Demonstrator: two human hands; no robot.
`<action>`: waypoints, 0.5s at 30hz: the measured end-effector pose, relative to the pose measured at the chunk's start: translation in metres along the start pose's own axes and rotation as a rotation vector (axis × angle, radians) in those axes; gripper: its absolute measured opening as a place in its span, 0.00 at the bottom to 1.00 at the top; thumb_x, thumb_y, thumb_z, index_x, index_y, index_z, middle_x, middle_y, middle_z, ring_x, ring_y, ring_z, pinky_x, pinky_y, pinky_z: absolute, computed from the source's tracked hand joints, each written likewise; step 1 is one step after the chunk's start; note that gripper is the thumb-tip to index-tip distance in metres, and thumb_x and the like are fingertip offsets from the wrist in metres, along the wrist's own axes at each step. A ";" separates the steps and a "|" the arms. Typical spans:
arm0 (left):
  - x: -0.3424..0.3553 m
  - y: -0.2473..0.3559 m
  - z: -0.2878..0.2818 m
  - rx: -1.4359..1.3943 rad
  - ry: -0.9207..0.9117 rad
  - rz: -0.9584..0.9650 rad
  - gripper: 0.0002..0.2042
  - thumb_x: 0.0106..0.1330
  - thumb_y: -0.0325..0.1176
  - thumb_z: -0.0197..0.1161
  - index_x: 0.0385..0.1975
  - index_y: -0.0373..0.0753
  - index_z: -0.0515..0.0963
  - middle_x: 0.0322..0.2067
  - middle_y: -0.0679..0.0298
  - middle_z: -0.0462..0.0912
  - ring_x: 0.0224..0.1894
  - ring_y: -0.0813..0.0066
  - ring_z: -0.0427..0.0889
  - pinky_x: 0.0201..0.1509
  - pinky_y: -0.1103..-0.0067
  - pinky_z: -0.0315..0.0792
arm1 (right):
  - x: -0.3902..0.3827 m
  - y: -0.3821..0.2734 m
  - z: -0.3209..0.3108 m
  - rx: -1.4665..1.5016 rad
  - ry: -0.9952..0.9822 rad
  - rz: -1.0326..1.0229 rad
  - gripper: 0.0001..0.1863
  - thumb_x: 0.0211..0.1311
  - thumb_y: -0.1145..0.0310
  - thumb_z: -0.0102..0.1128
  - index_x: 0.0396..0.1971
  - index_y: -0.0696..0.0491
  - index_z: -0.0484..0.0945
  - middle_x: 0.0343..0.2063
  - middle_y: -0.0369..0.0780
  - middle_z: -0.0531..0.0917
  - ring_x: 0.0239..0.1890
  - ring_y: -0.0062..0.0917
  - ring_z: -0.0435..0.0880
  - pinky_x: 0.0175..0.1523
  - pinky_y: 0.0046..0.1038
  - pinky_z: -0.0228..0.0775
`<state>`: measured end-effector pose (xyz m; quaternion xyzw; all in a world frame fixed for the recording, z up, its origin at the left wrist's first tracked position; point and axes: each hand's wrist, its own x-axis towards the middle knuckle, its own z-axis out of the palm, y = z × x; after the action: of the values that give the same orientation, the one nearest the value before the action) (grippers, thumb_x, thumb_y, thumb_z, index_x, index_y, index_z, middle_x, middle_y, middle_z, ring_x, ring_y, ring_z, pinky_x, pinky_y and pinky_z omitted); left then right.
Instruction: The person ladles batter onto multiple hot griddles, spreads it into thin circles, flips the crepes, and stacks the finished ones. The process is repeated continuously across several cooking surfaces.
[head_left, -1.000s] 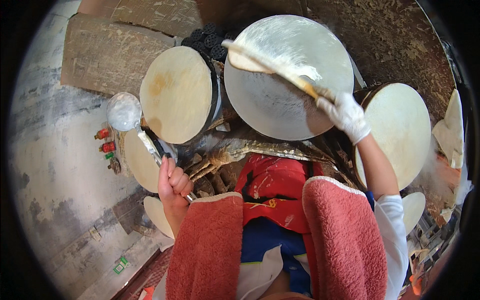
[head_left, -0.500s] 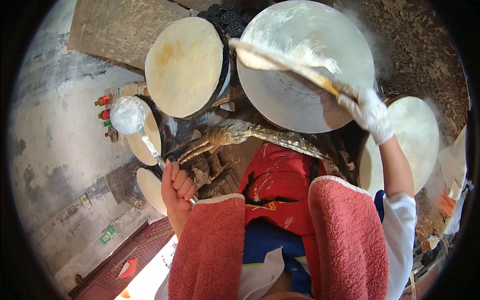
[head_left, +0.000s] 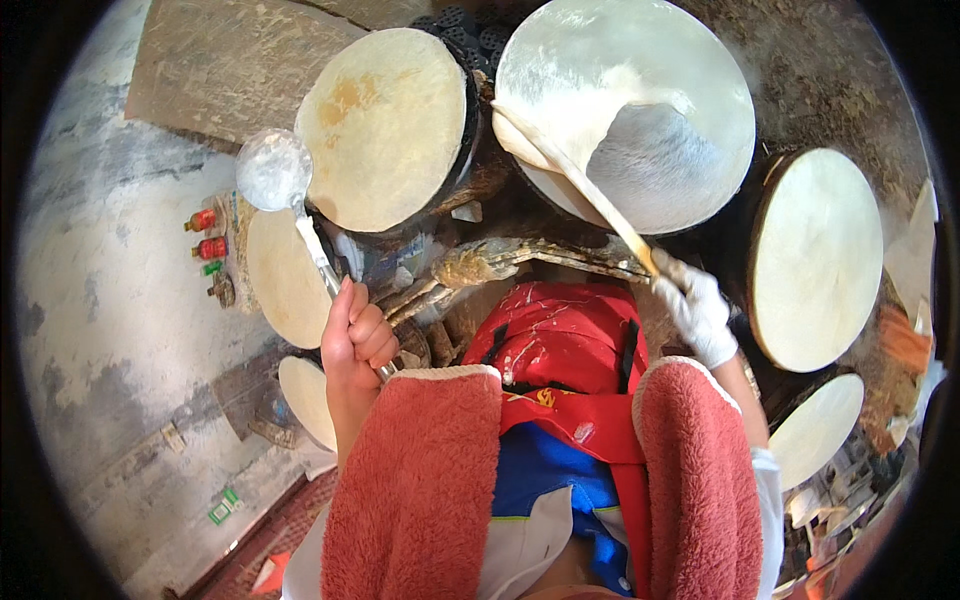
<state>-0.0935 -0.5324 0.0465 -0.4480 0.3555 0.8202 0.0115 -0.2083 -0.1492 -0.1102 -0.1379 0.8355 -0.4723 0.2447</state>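
My right hand (head_left: 697,310), in a whitish glove, is closed around the handle of a long wooden paddle (head_left: 605,208). The paddle's pale blade rests at the left side of a large round griddle (head_left: 715,75), touching thick white batter (head_left: 590,105). This batter lies in a curved band over the left and upper part, while a greyer, thinly coated patch shows at the centre right. Bare fingers of my left hand (head_left: 357,338) wrap the handle of a metal ladle (head_left: 274,170). Its batter-smeared bowl hangs apart from the griddle, beside another round pale-topped griddle (head_left: 385,130).
More round pale-topped griddles stand at the right (head_left: 816,260), lower right (head_left: 818,430) and left (head_left: 285,270). Black coal briquettes (head_left: 490,38) lie behind. Red-labelled bottles (head_left: 210,248) stand on the left floor near a brown board (head_left: 225,75). A rough ledge (head_left: 470,262) runs before me.
The paddle has swung nearer to me, my right hand moving down and left. Batter now covers more of the griddle's left side. The ladle's bowl sits slightly higher and further right.
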 end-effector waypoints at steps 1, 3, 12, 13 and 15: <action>0.004 0.007 -0.009 0.001 0.004 -0.020 0.19 0.76 0.45 0.41 0.18 0.50 0.58 0.08 0.78 0.48 0.06 0.86 0.44 0.08 0.83 0.44 | -0.021 0.002 0.026 0.111 0.015 0.161 0.20 0.61 0.66 0.61 0.53 0.55 0.76 0.42 0.47 0.84 0.43 0.31 0.83 0.51 0.28 0.71; 0.011 0.021 -0.030 -0.057 -0.054 -0.052 0.19 0.76 0.45 0.41 0.19 0.50 0.59 0.08 0.78 0.48 0.06 0.86 0.45 0.08 0.83 0.44 | -0.050 0.000 0.077 0.372 0.116 0.509 0.20 0.61 0.64 0.61 0.51 0.56 0.78 0.40 0.45 0.84 0.42 0.23 0.81 0.52 0.25 0.70; -0.011 0.072 -0.129 0.064 -0.146 0.068 0.19 0.76 0.45 0.39 0.19 0.49 0.58 0.08 0.78 0.47 0.07 0.86 0.43 0.08 0.84 0.44 | 0.107 -0.114 0.232 1.222 0.398 0.182 0.11 0.64 0.61 0.58 0.33 0.51 0.69 0.17 0.32 0.71 0.14 0.15 0.67 0.16 0.19 0.58; -0.012 0.075 -0.137 0.047 -0.156 0.063 0.19 0.76 0.45 0.39 0.19 0.49 0.58 0.08 0.78 0.46 0.07 0.87 0.43 0.08 0.84 0.44 | 0.125 -0.124 0.241 1.213 0.496 0.237 0.11 0.64 0.60 0.58 0.33 0.51 0.69 0.18 0.32 0.71 0.14 0.15 0.67 0.17 0.19 0.58; -0.013 0.081 -0.150 0.007 -0.174 0.059 0.19 0.76 0.44 0.39 0.19 0.49 0.58 0.08 0.78 0.46 0.07 0.87 0.43 0.08 0.84 0.43 | 0.136 -0.135 0.255 1.268 0.653 0.352 0.12 0.64 0.58 0.58 0.31 0.50 0.70 0.17 0.32 0.69 0.13 0.14 0.65 0.16 0.19 0.56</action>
<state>-0.0039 -0.6779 0.0506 -0.3644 0.3690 0.8548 0.0199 -0.1854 -0.4651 -0.1428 0.3140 0.4418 -0.8357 0.0882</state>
